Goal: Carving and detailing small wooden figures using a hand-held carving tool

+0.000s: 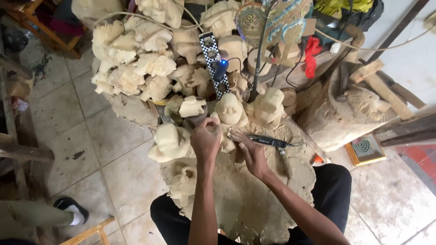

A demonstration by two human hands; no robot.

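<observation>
Both forearms reach forward from the lap over a dust-coated work block [254, 195]; the left arm runs almost straight up the frame, its wrist bent slightly inward; the left hand [205, 139] is curled into a loose fist, its fingers [211, 128] closed around a small pale wooden carving [225, 144] that mostly hides behind the knuckles; the right arm comes in on a diagonal from the lower right, elbow out over the black trouser leg [334, 186]; the right hand [251, 152] lies low, palm down, with its fingers [237, 135] pinched shut on a slim dark rotary tool [268, 141], held like a pen; the tool's tip points left and sits just beside the carving, though whether it touches cannot be told; its cord trails off to the right.

Just beyond the hands stand a round-headed figure [229, 110], a blocky figure [269, 105] to its right, and a rounded one [171, 141] near the left hand; a rough carving [185, 181] lies on the block by the left forearm; a heap of unfinished pale carvings [136, 59] rises behind, with a checkered power strip [214, 63] lying across it; another person's foot in a dark shoe [72, 209] rests on the tiled floor [104, 149] at lower left.
</observation>
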